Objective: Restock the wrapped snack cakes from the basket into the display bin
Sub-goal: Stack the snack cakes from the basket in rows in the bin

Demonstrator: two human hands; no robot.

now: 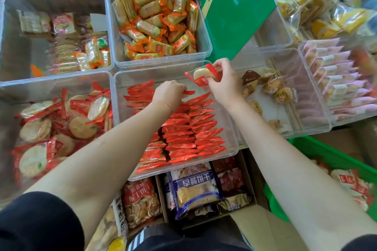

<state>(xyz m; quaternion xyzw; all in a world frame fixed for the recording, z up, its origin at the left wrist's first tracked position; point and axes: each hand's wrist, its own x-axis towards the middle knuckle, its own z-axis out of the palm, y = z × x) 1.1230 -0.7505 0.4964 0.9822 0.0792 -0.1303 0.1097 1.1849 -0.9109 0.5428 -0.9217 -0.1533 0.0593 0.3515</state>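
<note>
Cardboard box of bagged biscuits (204, 193) sits nearest, below the bins, not part of this step. Green plastic basket (334, 157) at lower right holds more red-and-clear wrapped round snack cakes (350, 183); supply not exhausted.

Clear plastic display bin (230, 128), centre: red-wrapped cakes stand on edge in two tidy rows (183, 128), filled from the near wall up to about where the hands work. Far end of bin appears unfilled.

Left hand (170, 92): fingers curled down on the far end of the rows, apparently pinching or steadying a wrapper edge; exact grip hidden.

Right hand (223, 82): fingers and thumb pinch one wrapped snack cake (204, 76), held above the bin's far right part, tilted, not yet touching the rows.

Judgement on doing the step well:
- Turn the held cake on edge, red seam up, to match the rows.
- Use left hand to hold the last cakes upright so the stack does not topple into the gap.
- Slide the new cake in tight behind the right row; keep both rows level.
- Grip by wrapper ends; the cake looks brittle.

Neighbouring bin of loose round crackers (57, 124) at left and orange-wrapped snacks (159, 24) behind: keep stock unmixed.
</note>
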